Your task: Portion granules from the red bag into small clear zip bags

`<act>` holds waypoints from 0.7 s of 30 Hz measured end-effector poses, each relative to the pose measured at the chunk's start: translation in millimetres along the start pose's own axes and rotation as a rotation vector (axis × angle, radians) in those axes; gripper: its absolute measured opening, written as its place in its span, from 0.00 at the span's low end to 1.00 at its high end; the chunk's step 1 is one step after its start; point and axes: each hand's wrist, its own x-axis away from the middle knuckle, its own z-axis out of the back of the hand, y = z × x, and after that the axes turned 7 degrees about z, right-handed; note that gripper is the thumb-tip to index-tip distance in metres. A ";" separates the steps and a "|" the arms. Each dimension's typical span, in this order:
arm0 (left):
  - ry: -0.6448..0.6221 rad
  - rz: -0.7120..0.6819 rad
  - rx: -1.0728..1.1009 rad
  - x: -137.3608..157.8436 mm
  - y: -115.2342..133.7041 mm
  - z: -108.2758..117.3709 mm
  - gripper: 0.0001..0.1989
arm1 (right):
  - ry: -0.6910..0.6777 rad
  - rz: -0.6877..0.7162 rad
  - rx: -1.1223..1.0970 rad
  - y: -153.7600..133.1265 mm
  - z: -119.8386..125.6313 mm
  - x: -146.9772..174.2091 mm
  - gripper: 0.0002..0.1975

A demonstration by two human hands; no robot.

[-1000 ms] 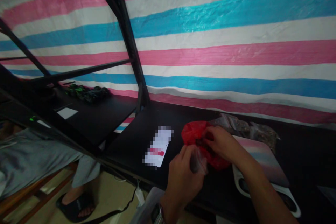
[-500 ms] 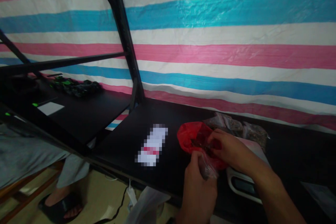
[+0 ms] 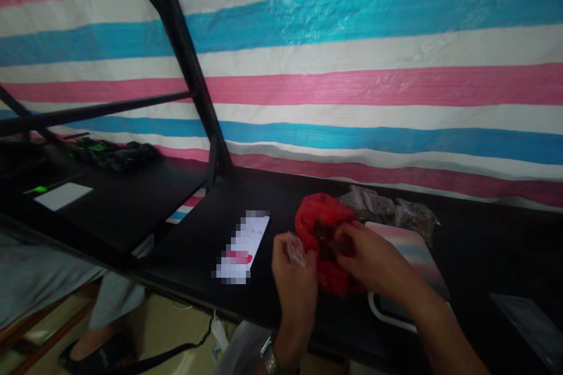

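A small clear zip bag is pinched in my left hand, its mouth facing up. Just right of it, a red plastic bag lies open with dark loose stuff inside. The fingers of my right hand reach into the red bag and are drawn together over this stuff; what they grip is partly hidden. Under my right forearm is a white kitchen scale with a shiny top. Several filled zip bags of brownish dried bits sit behind it.
A lit phone lies on the black table to the left. Flat clear bags rest at the right. A black metal frame and striped sheet stand behind. Someone's slippered foot is at lower left.
My left hand has moved left, away from the red bag's front, with the zip bag now upright in it. My right hand stays in the red bag. The view has shifted slightly.
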 end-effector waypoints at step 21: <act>-0.106 0.011 -0.203 24.3 5.6 9.4 0.15 | 0.087 0.016 0.182 -5.2 -9.6 -22.6 0.11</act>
